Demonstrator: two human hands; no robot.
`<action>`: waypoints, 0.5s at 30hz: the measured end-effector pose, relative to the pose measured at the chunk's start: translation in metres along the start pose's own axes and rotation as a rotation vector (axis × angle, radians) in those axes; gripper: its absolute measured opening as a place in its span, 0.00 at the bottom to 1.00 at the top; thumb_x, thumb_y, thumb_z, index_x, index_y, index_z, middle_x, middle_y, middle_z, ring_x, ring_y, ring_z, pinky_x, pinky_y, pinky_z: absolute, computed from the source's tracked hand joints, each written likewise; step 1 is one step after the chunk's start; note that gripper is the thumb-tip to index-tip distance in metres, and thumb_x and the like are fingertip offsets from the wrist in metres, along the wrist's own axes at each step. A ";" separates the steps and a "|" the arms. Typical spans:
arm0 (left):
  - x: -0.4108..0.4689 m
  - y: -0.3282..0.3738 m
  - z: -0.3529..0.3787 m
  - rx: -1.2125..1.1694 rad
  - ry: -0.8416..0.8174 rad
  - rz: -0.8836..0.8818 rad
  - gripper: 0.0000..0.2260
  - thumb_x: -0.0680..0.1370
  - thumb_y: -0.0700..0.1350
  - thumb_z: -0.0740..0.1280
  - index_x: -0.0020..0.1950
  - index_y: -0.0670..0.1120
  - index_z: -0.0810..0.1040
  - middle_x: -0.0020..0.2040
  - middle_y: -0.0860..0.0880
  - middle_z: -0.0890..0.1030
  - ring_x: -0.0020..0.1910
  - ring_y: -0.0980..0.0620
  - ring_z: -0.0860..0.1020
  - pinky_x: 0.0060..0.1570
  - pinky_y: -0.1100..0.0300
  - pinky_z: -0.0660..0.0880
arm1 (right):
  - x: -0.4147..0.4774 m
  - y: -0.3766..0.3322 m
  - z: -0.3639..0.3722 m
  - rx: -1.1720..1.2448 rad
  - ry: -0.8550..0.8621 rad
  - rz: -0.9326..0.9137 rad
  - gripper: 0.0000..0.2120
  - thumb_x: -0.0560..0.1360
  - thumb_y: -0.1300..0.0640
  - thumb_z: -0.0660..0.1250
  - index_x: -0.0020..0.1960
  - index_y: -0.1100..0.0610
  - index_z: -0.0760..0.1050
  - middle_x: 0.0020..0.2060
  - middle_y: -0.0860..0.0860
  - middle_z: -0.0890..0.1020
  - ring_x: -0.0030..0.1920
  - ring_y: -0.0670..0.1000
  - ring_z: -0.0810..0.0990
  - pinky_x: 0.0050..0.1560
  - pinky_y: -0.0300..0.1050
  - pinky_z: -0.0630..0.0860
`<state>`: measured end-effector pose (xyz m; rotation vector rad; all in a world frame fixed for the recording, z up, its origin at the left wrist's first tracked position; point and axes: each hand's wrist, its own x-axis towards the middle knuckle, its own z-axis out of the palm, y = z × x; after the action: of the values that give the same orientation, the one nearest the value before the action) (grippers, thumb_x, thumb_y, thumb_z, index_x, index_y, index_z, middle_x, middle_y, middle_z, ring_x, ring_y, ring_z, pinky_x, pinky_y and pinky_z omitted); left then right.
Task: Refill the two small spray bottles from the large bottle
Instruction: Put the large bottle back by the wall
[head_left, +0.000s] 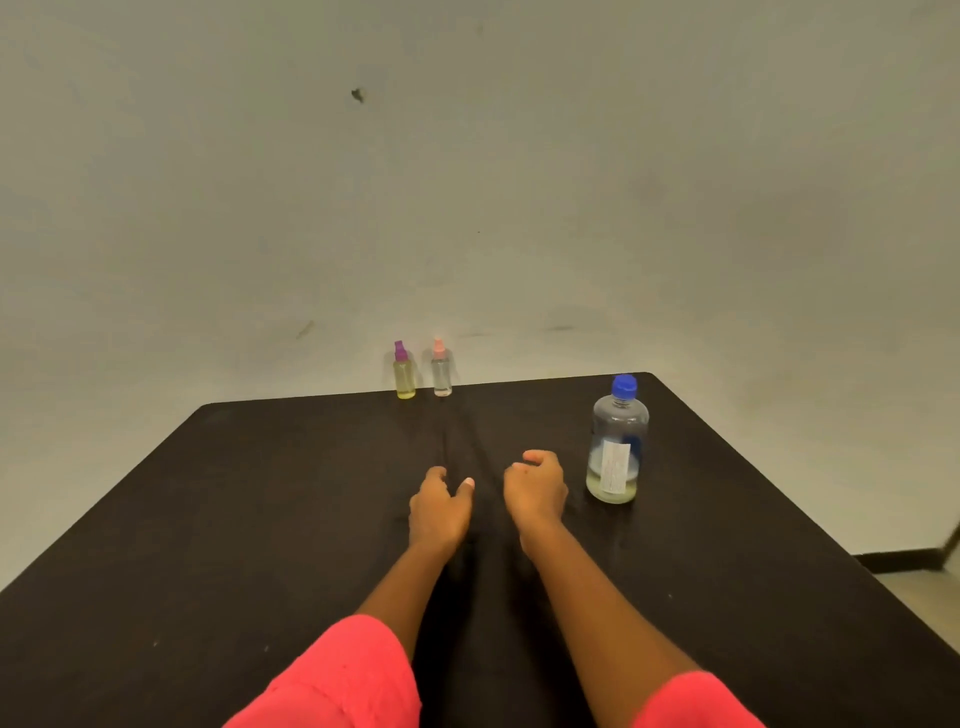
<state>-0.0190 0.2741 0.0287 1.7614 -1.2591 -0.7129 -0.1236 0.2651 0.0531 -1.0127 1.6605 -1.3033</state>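
Two small spray bottles stand side by side at the far edge of the black table (260, 519): a yellowish one with a purple top (404, 376) on the left and a clear one with a pink top (441, 371) on the right. The large clear bottle (617, 447) with a blue cap stands upright at the right, with a little liquid in its bottom. My left hand (439, 512) rests mid-table, fingers loosely curled, thumb apart, holding nothing. My right hand (535, 488) lies beside it, curled into a loose fist, empty, a short gap left of the large bottle.
A plain pale wall rises right behind the table's far edge. The table's right edge drops off to a floor with a dark baseboard (893, 561). Red sleeves (337, 680) cover my upper arms at the bottom of the view.
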 end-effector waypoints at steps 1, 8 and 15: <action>-0.003 0.003 0.005 -0.028 0.023 0.042 0.20 0.79 0.46 0.65 0.69 0.41 0.69 0.65 0.42 0.74 0.65 0.45 0.72 0.64 0.56 0.67 | -0.001 -0.001 -0.006 0.037 0.071 -0.057 0.16 0.75 0.66 0.63 0.61 0.56 0.71 0.48 0.47 0.75 0.56 0.52 0.77 0.56 0.45 0.74; -0.018 0.048 0.060 -0.136 -0.081 0.284 0.17 0.77 0.38 0.66 0.66 0.44 0.72 0.64 0.46 0.74 0.64 0.51 0.71 0.63 0.61 0.67 | 0.014 0.000 -0.054 0.097 0.464 -0.269 0.23 0.70 0.70 0.66 0.63 0.59 0.66 0.59 0.54 0.70 0.56 0.53 0.73 0.52 0.42 0.70; -0.016 0.064 0.095 -0.197 -0.298 0.272 0.23 0.78 0.35 0.64 0.72 0.44 0.65 0.71 0.46 0.69 0.70 0.50 0.67 0.67 0.61 0.64 | 0.052 0.027 -0.082 -0.110 0.305 -0.099 0.40 0.71 0.61 0.72 0.76 0.57 0.54 0.73 0.58 0.61 0.71 0.59 0.64 0.67 0.55 0.67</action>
<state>-0.1317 0.2517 0.0377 1.3262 -1.5349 -0.9268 -0.2221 0.2511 0.0350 -1.0095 1.9496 -1.5048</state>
